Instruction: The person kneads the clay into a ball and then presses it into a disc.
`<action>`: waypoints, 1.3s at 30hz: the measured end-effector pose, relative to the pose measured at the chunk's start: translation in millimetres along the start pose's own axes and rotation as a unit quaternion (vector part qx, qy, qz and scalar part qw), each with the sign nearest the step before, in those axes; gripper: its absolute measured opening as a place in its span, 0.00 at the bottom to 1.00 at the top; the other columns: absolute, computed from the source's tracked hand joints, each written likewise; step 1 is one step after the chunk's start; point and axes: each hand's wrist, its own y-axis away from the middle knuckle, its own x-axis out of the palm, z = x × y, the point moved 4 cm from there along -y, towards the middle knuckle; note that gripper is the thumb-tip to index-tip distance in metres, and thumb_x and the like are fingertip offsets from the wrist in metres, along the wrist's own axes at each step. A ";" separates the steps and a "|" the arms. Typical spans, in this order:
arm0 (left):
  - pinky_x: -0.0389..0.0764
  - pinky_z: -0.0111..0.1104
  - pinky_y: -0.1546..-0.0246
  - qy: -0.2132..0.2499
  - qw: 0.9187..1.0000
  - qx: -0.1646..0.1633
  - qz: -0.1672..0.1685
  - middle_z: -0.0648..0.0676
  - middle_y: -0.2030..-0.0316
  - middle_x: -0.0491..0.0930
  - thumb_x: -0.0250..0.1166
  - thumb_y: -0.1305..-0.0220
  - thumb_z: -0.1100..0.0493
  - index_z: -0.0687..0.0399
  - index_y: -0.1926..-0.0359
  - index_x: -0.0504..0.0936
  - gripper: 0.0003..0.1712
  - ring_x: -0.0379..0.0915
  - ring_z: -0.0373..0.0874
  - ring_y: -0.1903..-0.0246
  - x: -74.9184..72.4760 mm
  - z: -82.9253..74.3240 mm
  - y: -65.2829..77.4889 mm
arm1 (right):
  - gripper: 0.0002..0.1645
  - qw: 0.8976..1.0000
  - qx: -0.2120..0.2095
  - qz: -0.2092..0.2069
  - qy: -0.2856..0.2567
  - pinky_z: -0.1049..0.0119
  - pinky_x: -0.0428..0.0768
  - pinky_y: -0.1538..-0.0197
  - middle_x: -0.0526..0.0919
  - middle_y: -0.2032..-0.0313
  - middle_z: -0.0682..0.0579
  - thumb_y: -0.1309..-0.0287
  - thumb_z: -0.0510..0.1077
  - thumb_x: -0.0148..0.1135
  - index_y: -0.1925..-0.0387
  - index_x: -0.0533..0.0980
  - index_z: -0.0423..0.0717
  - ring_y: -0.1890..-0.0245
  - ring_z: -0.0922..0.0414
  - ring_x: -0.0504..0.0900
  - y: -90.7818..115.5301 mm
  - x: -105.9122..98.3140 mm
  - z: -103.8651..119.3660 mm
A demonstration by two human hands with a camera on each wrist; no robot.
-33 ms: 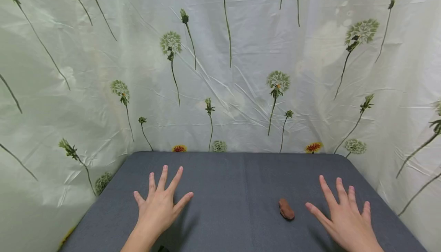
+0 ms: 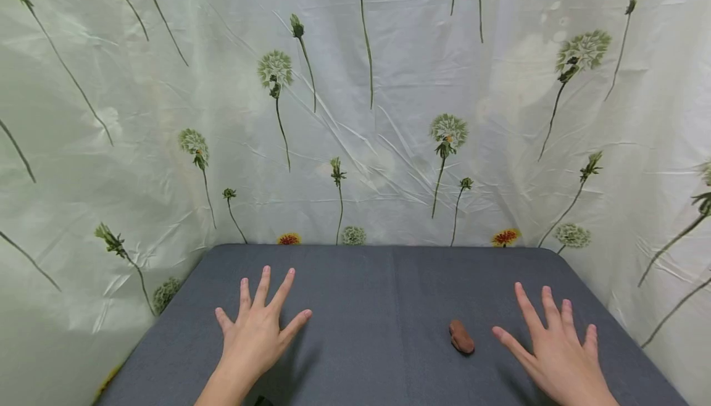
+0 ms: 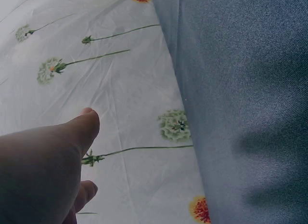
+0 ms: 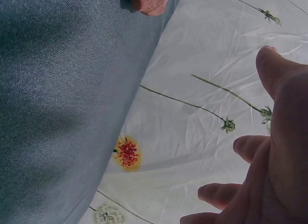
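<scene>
A small, elongated reddish-brown lump, like modelling clay [image 2: 461, 337], lies on the grey cloth-covered table [image 2: 355, 307]. My right hand [image 2: 561, 353] hovers just to the right of it, palm down, fingers spread and straight, with its thumb pointing toward the lump. In the right wrist view the lump [image 4: 151, 1] shows at the top edge, apart from the fingers. Over the table's left side my left hand [image 2: 255, 332] is held up in the same way, fingers fanned out and holding nothing. Each hand casts a shadow on the cloth below.
Behind the table and along both its sides hangs a pale, shiny curtain [image 2: 355, 128] printed with dandelions. A small dark object [image 2: 263, 401] pokes in at the bottom edge, beside the left wrist. A faint seam runs down the tablecloth.
</scene>
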 end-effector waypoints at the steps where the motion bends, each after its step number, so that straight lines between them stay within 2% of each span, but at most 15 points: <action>1: 0.42 0.89 0.37 -0.001 1.000 0.000 0.000 0.61 0.13 0.43 0.48 0.34 0.12 0.25 0.13 0.49 0.55 0.37 0.78 0.17 -0.2 0.2 0.2 | 0.65 1.000 0.000 0.000 -0.001 0.08 0.45 0.39 0.44 0.22 0.15 0.30 0.84 0.48 0.11 0.37 0.56 0.29 0.09 0.46 0.1 0.2 0.2; 6: 0.42 0.89 0.38 -0.001 1.000 0.002 -0.001 0.61 0.13 0.43 0.48 0.34 0.12 0.23 0.13 0.47 0.55 0.38 0.77 0.17 -1.1 1.4 1.8 | 0.65 1.000 0.000 0.002 -0.004 0.09 0.45 0.39 0.44 0.22 0.15 0.30 0.84 0.48 0.11 0.37 0.55 0.29 0.09 0.47 0.8 1.1 0.5; 12: 0.47 0.88 0.36 -0.005 1.000 0.007 -0.008 0.61 0.13 0.45 0.53 0.31 0.17 0.24 0.13 0.48 0.53 0.41 0.77 0.18 -3.5 -1.0 3.7 | 0.65 1.000 -0.002 0.011 -0.011 0.09 0.46 0.39 0.44 0.22 0.16 0.31 0.84 0.49 0.11 0.37 0.55 0.28 0.10 0.47 1.0 1.2 -0.9; 14: 0.51 0.86 0.36 0.000 1.000 0.014 -0.012 0.60 0.13 0.46 0.53 0.30 0.17 0.25 0.13 0.48 0.52 0.44 0.76 0.18 -3.8 -4.2 4.2 | 0.64 1.000 -0.010 0.011 -0.013 0.12 0.55 0.40 0.46 0.22 0.16 0.30 0.83 0.49 0.11 0.39 0.52 0.28 0.11 0.53 0.4 -1.1 -1.7; 15: 0.54 0.85 0.35 0.004 1.000 0.019 -0.015 0.61 0.13 0.47 0.52 0.29 0.17 0.25 0.13 0.48 0.52 0.47 0.75 0.18 -3.8 -6.1 4.4 | 0.64 1.000 -0.013 0.017 -0.021 0.14 0.62 0.42 0.47 0.22 0.16 0.28 0.82 0.49 0.12 0.39 0.51 0.31 0.12 0.59 -0.4 -2.3 -2.4; 18: 0.63 0.80 0.35 0.013 0.999 0.037 -0.034 0.62 0.14 0.51 0.53 0.27 0.20 0.27 0.13 0.50 0.50 0.55 0.73 0.20 -5.3 -10.9 5.5 | 0.61 0.997 -0.021 0.034 -0.059 0.25 0.76 0.51 0.53 0.22 0.19 0.26 0.79 0.48 0.12 0.42 0.47 0.35 0.18 0.71 -4.4 -6.6 -1.5; 20: 0.69 0.76 0.36 0.015 0.997 0.046 -0.056 0.63 0.15 0.55 0.57 0.26 0.25 0.30 0.13 0.53 0.49 0.60 0.72 0.22 -7.5 -11.9 7.3 | 0.59 0.994 -0.025 0.043 -0.094 0.34 0.81 0.56 0.59 0.24 0.20 0.24 0.77 0.49 0.13 0.45 0.43 0.38 0.23 0.78 -8.0 -7.2 1.5; 22: 0.78 0.69 0.41 0.012 0.996 0.052 -0.077 0.64 0.17 0.60 0.61 0.26 0.27 0.32 0.14 0.56 0.48 0.67 0.70 0.25 -10.6 -11.5 9.6 | 0.57 0.990 -0.029 0.051 -0.131 0.36 0.83 0.52 0.64 0.26 0.22 0.22 0.74 0.49 0.14 0.49 0.40 0.36 0.25 0.78 -11.8 -5.3 5.8; 25: 0.85 0.60 0.53 0.026 0.993 0.056 -0.098 0.64 0.22 0.68 0.64 0.26 0.30 0.33 0.15 0.60 0.46 0.77 0.68 0.33 -13.8 -11.0 13.1 | 0.51 0.981 -0.040 0.054 -0.182 0.39 0.85 0.49 0.69 0.27 0.24 0.20 0.69 0.52 0.16 0.55 0.38 0.37 0.31 0.82 -17.7 0.5 11.4; 27: 0.86 0.54 0.63 0.048 0.991 0.062 -0.105 0.62 0.26 0.74 0.64 0.26 0.31 0.34 0.16 0.63 0.45 0.83 0.65 0.40 -14.4 -12.9 14.7 | 0.47 0.971 -0.042 0.069 -0.224 0.40 0.86 0.46 0.70 0.27 0.25 0.19 0.66 0.54 0.17 0.58 0.39 0.37 0.33 0.83 -23.0 6.7 12.5; 29: 0.84 0.49 0.69 0.080 0.990 0.062 -0.103 0.59 0.30 0.79 0.65 0.26 0.31 0.32 0.17 0.65 0.43 0.87 0.61 0.48 -13.0 -14.6 16.1 | 0.45 0.960 -0.047 0.086 -0.264 0.44 0.87 0.48 0.72 0.28 0.25 0.19 0.63 0.55 0.18 0.60 0.39 0.38 0.35 0.85 -29.1 13.7 12.7; 32: 0.82 0.43 0.71 0.126 0.985 0.067 -0.097 0.54 0.36 0.83 0.67 0.27 0.33 0.32 0.19 0.68 0.41 0.88 0.54 0.53 -8.6 -17.6 18.7 | 0.43 0.938 -0.048 0.129 -0.317 0.51 0.88 0.52 0.75 0.32 0.27 0.18 0.61 0.56 0.19 0.60 0.37 0.40 0.40 0.85 -39.6 27.5 11.8; 35: 0.83 0.39 0.68 0.175 0.979 0.069 -0.078 0.52 0.40 0.86 0.69 0.27 0.35 0.32 0.20 0.70 0.39 0.89 0.48 0.53 -1.4 -19.4 21.9 | 0.43 0.918 -0.038 0.164 -0.360 0.53 0.88 0.54 0.78 0.35 0.31 0.20 0.59 0.59 0.19 0.61 0.36 0.40 0.44 0.84 -46.3 40.5 10.6; 39: 0.82 0.31 0.66 0.241 0.966 0.076 -0.046 0.52 0.42 0.87 0.70 0.27 0.38 0.31 0.21 0.70 0.38 0.90 0.43 0.55 7.3 -21.9 25.4 | 0.44 0.902 -0.028 0.190 -0.387 0.51 0.88 0.53 0.81 0.38 0.36 0.24 0.59 0.65 0.21 0.64 0.39 0.42 0.49 0.84 -50.3 51.7 9.5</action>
